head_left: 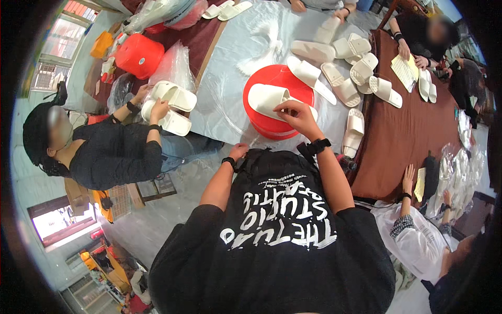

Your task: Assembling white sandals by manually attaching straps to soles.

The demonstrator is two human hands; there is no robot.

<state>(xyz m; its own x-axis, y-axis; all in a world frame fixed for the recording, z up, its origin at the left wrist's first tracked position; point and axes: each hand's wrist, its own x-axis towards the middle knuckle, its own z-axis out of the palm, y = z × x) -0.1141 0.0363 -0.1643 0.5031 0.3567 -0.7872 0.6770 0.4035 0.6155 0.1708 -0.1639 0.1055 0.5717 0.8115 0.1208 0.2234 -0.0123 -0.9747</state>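
Note:
A white slide slipper (264,98) lies on the red upturned bucket (269,130) in front of me. My right hand (298,118) is over it, thumb and fingers pinched at the edge of its strap. Below and left of the bucket, my left hand (239,152) is closed at the table's near edge; whatever it may hold is too small to make out. A second white slipper (306,71) leans across the bucket's far right rim. Beyond the bucket spreads a bundle of thin white strands (264,49).
Several white slippers (361,68) lie right of the bucket on the plastic-covered table (225,68). A co-worker (112,152) at left holds slippers (175,99) near a red bucket (140,56). Other people work around the brown-covered table (402,141) at right.

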